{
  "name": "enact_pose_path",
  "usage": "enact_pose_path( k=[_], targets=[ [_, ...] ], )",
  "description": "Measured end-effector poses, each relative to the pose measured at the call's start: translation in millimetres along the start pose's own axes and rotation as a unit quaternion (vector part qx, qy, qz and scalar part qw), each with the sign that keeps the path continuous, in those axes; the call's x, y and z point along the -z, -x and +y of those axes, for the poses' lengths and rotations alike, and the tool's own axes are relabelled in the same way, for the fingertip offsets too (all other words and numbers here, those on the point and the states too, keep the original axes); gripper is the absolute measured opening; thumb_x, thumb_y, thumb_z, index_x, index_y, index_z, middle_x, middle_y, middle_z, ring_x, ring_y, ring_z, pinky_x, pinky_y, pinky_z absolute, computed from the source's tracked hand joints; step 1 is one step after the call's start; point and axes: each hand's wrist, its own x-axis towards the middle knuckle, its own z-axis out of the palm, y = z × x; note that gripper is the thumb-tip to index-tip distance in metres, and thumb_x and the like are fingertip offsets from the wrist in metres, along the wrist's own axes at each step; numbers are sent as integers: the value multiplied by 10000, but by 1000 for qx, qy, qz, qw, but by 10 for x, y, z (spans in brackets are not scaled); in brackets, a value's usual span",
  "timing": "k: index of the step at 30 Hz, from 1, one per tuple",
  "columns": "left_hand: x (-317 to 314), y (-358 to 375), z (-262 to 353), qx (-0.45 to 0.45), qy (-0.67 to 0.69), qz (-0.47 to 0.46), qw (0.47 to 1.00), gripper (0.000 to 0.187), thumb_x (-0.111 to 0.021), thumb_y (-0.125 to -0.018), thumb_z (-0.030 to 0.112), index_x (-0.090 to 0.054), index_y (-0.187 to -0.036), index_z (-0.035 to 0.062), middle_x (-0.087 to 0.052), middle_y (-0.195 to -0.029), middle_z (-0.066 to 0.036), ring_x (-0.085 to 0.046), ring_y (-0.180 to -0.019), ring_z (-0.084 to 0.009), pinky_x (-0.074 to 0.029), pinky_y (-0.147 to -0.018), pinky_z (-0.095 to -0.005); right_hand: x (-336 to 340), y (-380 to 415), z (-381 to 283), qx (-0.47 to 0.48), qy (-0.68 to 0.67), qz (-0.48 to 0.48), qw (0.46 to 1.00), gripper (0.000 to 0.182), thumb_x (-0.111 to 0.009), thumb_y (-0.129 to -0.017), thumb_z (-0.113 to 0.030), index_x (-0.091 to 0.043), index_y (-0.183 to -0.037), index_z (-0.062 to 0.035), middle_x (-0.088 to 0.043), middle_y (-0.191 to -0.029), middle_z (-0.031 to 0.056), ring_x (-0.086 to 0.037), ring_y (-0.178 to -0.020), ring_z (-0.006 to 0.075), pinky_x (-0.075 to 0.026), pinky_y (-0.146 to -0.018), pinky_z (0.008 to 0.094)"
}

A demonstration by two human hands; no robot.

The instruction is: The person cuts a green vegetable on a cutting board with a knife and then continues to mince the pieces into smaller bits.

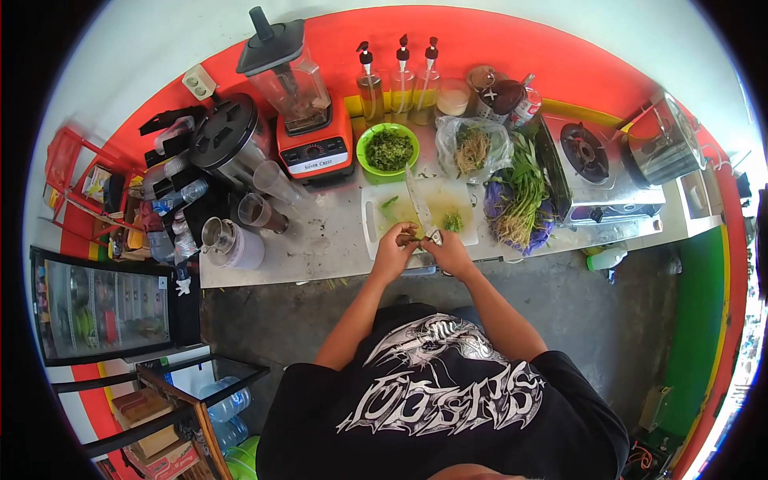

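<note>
My right hand (450, 254) is closed around the handle of a knife (422, 206), whose blade points away from me over the white cutting board (374, 210). Close beside it, my left hand (395, 253) has its fingers pinched together near the knife's handle end; what they hold, if anything, is too small to make out. Both hands are at the board's near edge. On the board lie a small heap of chopped greens (453, 222) and a loose green piece (390, 206). Just behind the board stands a lime-green bowl (362, 152) full of chopped greens.
A bundle of rooted greens (524, 192) lies right of the board, with a clear plastic bag (496, 142) of stems behind. A red blender (316, 148) and plastic cups (258, 212) stand left. Pump bottles (402, 84) line the wall; a gas stove (612, 188) is at the right.
</note>
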Motion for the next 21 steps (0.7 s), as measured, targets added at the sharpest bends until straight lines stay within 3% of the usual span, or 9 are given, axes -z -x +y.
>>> enact_pose_path(
  k=[2, 6, 15, 17, 21],
  targets=[
    [46, 1, 3, 3, -14, 2, 1000, 354, -702, -879, -70, -625, -1217, 8, -672, -1085, -84, -680, -943, -142, -536, -853, -287, -20, -13, 50, 48, 15, 11, 999, 238, -712, -922, -211, -688, -932, 26, -638, -689, 60, -556, -626, 135, -448, -605, 357],
    [139, 19, -38, 12, -43, -27, 999, 338, -709, -890, -48, -615, -1214, -20, -696, -1051, -91, -685, -954, -143, -543, -856, -287, -79, -43, 122, 41, 8, 8, 999, 243, -719, -919, -213, -695, -949, 27, -655, -715, 69, -565, -643, 133, -459, -621, 351],
    [216, 95, 19, 18, -20, -6, 1000, 367, -727, -894, -21, -608, -1242, -24, -708, -1091, -90, -685, -954, -143, -546, -838, -284, -184, -42, 17, 137, -21, -2, 990, 247, -707, -915, -180, -696, -1043, 30, -674, -748, 82, -576, -644, 133, -478, -625, 346],
    [248, 96, 15, 30, -14, -18, 999, 383, -725, -893, -24, -607, -1256, -22, -706, -1097, -88, -681, -945, -139, -545, -832, -281, -168, -51, -29, 62, 0, -33, 998, 305, -713, -884, -116, -661, -1135, 50, -727, -992, 179, -684, -919, 242, -510, -845, 380],
    [278, 96, -25, 54, -13, -50, 997, 418, -719, -887, -37, -607, -1289, -14, -702, -1116, -87, -668, -913, -125, -538, -813, -265, -174, -71, 51, 78, 20, -11, 997, 271, -706, -888, -128, -668, -1090, 49, -722, -956, 206, -697, -887, 282, -512, -821, 390]
  ],
)
